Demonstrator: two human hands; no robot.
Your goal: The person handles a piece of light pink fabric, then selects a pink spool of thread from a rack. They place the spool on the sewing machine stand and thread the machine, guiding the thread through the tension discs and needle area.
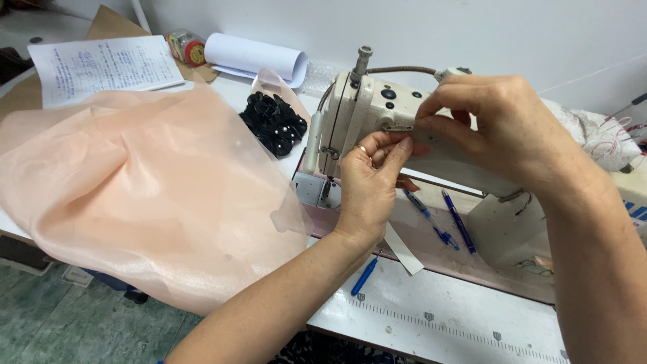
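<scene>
A cream sewing machine (pixel 364 114) stands on a white table (pixel 458 310). My left hand (pixel 367 185) is raised in front of the machine's head, fingers pinched together near its front face; a ring is on one finger. A white strip (pixel 403 251) hangs below this hand. My right hand (pixel 499 125) rests over the machine's arm with thumb and forefinger pinched close to the left fingertips. What the fingertips pinch is too small to see. Sheer peach fabric (pixel 135 189) lies heaped to the left of the machine.
Two blue pens (pixel 445 219) lie on the machine bed and another blue pen (pixel 364 275) near the table edge. A black beaded fabric piece (pixel 273 121), a written sheet (pixel 101 67), a paper roll (pixel 256 57) and a small jar (pixel 187 47) sit behind.
</scene>
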